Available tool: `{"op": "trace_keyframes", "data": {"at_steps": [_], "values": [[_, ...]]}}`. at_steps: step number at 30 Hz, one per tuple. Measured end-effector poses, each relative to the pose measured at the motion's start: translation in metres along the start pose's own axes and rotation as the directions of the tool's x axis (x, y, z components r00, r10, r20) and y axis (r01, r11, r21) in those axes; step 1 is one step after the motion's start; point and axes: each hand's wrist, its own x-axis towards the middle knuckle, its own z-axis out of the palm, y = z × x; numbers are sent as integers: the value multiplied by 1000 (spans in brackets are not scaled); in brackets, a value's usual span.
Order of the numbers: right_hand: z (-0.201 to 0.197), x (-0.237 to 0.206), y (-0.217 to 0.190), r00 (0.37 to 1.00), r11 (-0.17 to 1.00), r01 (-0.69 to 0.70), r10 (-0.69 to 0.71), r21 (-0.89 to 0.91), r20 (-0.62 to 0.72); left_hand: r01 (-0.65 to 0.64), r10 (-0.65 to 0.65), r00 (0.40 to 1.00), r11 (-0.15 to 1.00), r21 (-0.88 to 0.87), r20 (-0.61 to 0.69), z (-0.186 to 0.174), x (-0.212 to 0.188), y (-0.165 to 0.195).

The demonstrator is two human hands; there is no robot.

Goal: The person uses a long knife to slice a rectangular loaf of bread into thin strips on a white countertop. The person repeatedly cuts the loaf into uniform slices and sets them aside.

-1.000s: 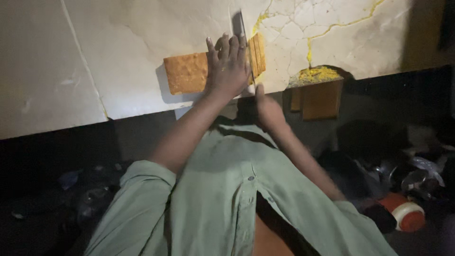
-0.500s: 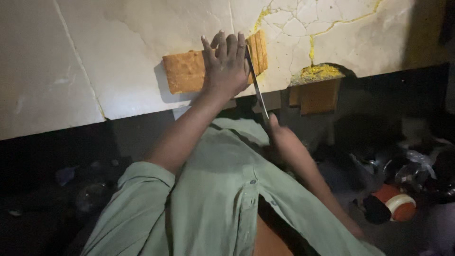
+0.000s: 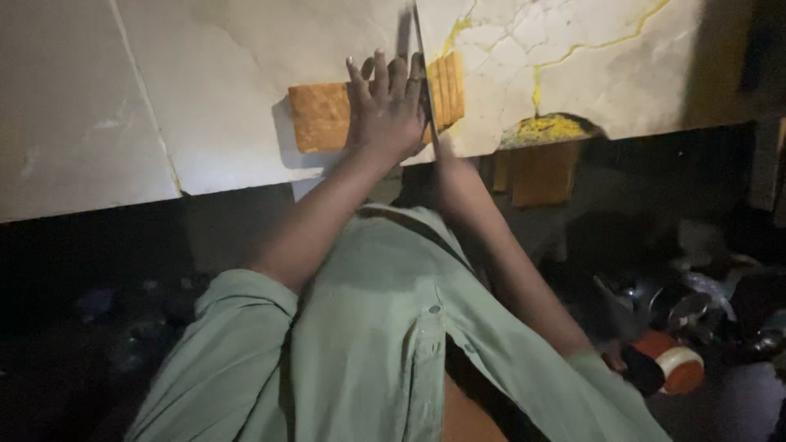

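A flat orange-brown slab (image 3: 318, 116) lies on a white marble counter (image 3: 205, 98) near its front edge. My left hand (image 3: 386, 106) presses flat on the slab's right part, fingers spread. A long thin knife (image 3: 423, 78) stands on edge just right of my fingers, across the slab. Right of the blade sit a few thin cut slices (image 3: 449, 88). My right hand (image 3: 449, 168) holds the knife's handle at the counter's edge, mostly in shadow.
Yellow crumbs (image 3: 544, 128) lie at the counter's edge to the right. An orange-brown piece (image 3: 536, 173) hangs just below it. A red-and-white round container (image 3: 676, 366) and metal utensils (image 3: 692, 307) sit in the dark at lower right.
The knife was drawn back toward me half a second ago and has now slid forward across the slab. My left hand has stayed pressed on the slab.
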Motion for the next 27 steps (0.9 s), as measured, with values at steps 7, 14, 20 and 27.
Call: {"op": "trace_keyframes", "data": {"at_steps": [7, 14, 20, 27], "values": [[40, -77, 48, 913, 985, -161, 172, -61, 370, 43, -42, 996, 999, -9, 83, 5, 3, 2], [46, 27, 55, 905, 944, -320, 330, -84, 269, -20, 20, 1000, 998, 64, -7, 12, -2, -6], [17, 27, 8, 960, 963, -252, 236, 95, 148, 38, -40, 999, 995, 89, 20, 1, 0, -7], [49, -102, 65, 857, 935, -354, 311, 31, 411, 31, -31, 996, 1000, -4, 79, -3, -7, -9]]}}
